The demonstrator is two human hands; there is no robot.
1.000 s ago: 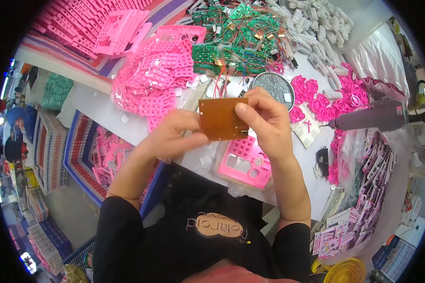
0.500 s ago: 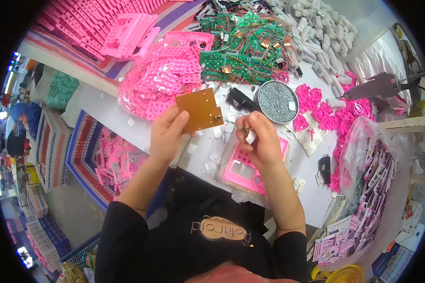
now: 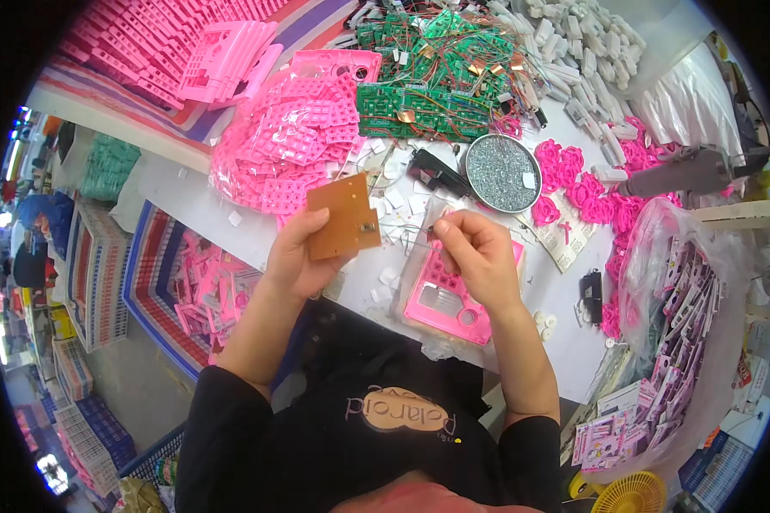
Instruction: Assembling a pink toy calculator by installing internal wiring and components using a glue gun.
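My left hand grips a brown circuit board by its near left edge, thumb on top. The board is tilted, and a small metal component sits near its right edge. To its right, my right hand is closed in a pinch on a small dark part with thin wires; its exact kind is too small to make out. Beneath the right hand lies a pink plastic casing with button holes and a window, partly covered by the fingers.
A round tin of screws stands beyond my right hand, beside a black part. Green circuit boards with wires are heaped at the back. Bagged pink keypads lie left. An electric screwdriver hangs at right.
The board has tilted and shifted slightly left with my left hand. My right hand has turned into a fingertip pinch, and the white piece seen at its fingers no longer shows there.
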